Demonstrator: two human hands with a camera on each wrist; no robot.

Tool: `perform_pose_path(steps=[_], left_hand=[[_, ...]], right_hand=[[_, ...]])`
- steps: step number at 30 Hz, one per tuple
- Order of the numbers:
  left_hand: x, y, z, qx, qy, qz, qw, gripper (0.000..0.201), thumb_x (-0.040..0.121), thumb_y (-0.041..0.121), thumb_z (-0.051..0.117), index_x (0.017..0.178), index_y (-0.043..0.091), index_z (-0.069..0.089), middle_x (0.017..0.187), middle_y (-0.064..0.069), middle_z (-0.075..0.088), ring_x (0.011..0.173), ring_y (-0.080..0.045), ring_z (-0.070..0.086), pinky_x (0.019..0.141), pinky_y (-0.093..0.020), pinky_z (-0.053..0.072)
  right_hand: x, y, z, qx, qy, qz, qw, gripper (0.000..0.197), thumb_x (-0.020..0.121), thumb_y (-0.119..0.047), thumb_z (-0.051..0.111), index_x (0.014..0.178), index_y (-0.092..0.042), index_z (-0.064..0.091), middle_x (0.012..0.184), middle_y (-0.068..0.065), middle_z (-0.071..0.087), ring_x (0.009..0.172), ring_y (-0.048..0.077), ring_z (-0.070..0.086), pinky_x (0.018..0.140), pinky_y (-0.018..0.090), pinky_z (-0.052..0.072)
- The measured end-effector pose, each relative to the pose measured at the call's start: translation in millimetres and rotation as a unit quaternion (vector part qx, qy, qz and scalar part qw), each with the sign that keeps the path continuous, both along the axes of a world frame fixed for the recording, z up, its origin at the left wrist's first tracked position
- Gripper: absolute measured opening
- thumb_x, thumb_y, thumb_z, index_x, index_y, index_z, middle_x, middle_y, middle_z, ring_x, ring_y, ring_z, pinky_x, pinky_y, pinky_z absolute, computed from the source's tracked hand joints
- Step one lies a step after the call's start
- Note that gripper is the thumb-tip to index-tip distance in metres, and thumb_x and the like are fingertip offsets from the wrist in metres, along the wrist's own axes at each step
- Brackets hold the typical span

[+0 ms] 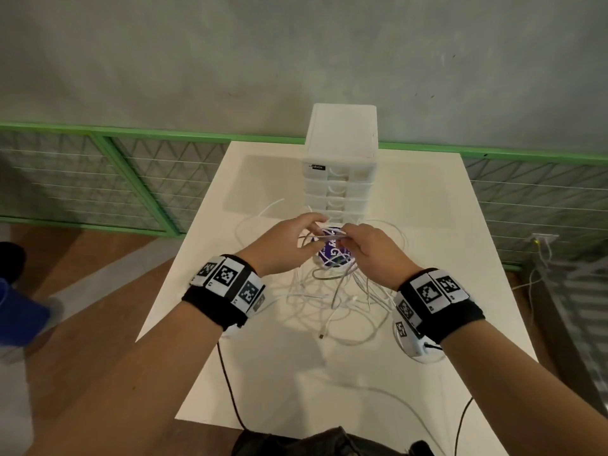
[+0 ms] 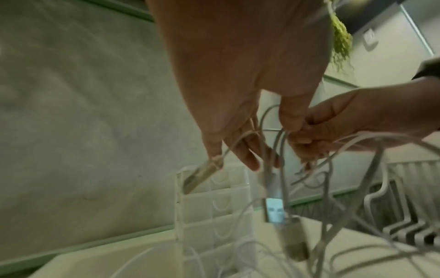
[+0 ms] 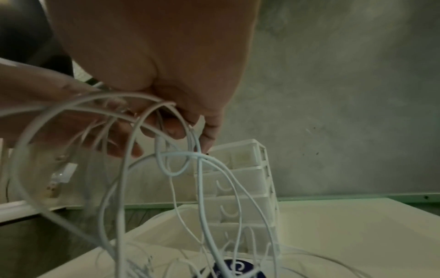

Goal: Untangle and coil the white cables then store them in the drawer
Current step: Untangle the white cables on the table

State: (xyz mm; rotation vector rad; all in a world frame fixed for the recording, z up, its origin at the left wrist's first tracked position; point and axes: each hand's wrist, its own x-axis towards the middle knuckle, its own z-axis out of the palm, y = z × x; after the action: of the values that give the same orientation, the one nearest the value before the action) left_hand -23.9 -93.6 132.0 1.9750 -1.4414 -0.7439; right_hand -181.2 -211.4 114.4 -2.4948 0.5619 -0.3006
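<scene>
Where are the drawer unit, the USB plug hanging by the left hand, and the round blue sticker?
drawer unit point(image 1: 340, 149): head view, on its top front edge.
USB plug point(image 2: 274, 208): left wrist view, on its metal shell.
round blue sticker point(image 1: 330, 253): head view, on the blue face between cable strands.

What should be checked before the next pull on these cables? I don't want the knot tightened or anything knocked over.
1. Both hands hold strands: ok. Left hand and right hand pinch the white cables above the table.
2. Cables untangled: not ok, loops still cross in the right wrist view.
3. Loose plug ends free: cannot tell; one plug hangs among strands.
4. Drawer open for storing: not ok, the drawer unit looks shut.
5. Drawer unit clear of the cables: not ok, strands lie at its foot.
</scene>
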Motion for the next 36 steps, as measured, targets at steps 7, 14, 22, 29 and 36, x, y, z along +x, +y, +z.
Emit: perform_pose_path(steps=[7,14,22,29,36], left_hand=[[-8.9,0.8,5.3,0.037,0.062,0.02,0.997,0.041,0.095,0.048,0.039,0.069,0.02,0.052,0.062,0.005,0.046,0.059,-0.011,0.042,0.062,-0.023,0.034],[32.7,10.4,42.6,-0.12,0.097,0.168,0.974,0.039,0.097,0.043,0.041,0.073,0.014,0.05,0.058,0.002,0.036,0.049,-0.011,0.031,0.049,-0.027,0.027],[49.9,-0.3,58.7,-0.155,0.031,0.156,0.975,0.043,0.097,0.044,0.04,0.061,0.022,0.043,0.056,0.003,0.038,0.053,-0.016,0.034,0.059,-0.032,0.031],[10.1,-16.4,44.6,-0.104,0.074,0.083,0.988,0.037,0.097,0.038,0.043,0.067,0.018,0.051,0.055,0.007,0.042,0.044,-0.005,0.037,0.05,-0.026,0.031],[8.7,-5.2,47.2,-0.037,0.246,0.062,0.967,0.033,0.101,0.032,0.037,0.074,0.014,0.045,0.049,0.008,0.032,0.037,-0.007,0.025,0.04,-0.021,0.023]], right_hand=[[-2.9,-16.2,-12.1,-0.072,-0.021,0.047,0.996,0.007,0.087,-0.016,0.059,0.092,-0.018,0.064,0.084,-0.003,0.066,0.078,0.019,0.059,0.075,0.036,0.043],[-38.3,-42.1,-50.8,-0.001,0.072,-0.062,0.996,0.043,0.082,-0.013,0.066,0.124,-0.017,0.056,0.123,0.002,0.058,0.111,0.024,0.053,0.097,0.033,0.038],[-46.7,-53.4,-42.3,0.071,0.066,-0.147,0.984,0.063,0.073,-0.004,0.063,0.128,-0.03,0.049,0.135,-0.002,0.052,0.124,0.025,0.046,0.107,0.043,0.033],[19.3,4.3,37.9,0.158,-0.145,-0.004,0.977,0.075,0.079,-0.014,0.063,0.143,-0.027,0.025,0.14,-0.008,0.041,0.128,0.002,0.037,0.106,0.012,0.026],[42.5,-4.9,42.1,0.066,-0.118,-0.005,0.991,0.012,0.091,-0.017,0.056,0.099,-0.016,0.064,0.077,0.001,0.068,0.069,0.022,0.056,0.069,0.036,0.046]])
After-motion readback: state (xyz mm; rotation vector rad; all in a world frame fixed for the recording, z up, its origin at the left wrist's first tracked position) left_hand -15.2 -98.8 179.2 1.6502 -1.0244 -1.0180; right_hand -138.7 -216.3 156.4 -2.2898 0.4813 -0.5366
